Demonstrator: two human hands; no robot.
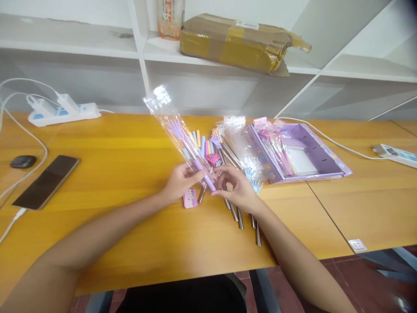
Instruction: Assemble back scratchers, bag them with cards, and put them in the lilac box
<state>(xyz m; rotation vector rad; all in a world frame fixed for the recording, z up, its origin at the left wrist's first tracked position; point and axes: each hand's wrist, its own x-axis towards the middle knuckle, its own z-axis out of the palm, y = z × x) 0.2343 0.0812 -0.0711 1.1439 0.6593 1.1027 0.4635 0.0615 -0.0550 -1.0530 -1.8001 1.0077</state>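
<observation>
A purple back scratcher with a hand-shaped head lies inside a long clear plastic bag, tilted above the table. My left hand is closed around the bag and the scratcher's handle. At the handle's lower end, my right hand pinches with thumb and finger. Beneath and behind my hands lie several loose scratcher rods with pink, purple and blue heads, such as a pink claw head and a blue claw head. Coloured handle grips sit behind the bag. A small pink card rests below my left hand.
To the right stands an open purple box with bagged scratchers in it, beside a pile of clear bags. A phone, mouse and power strip lie left. A taped carton sits on the shelf.
</observation>
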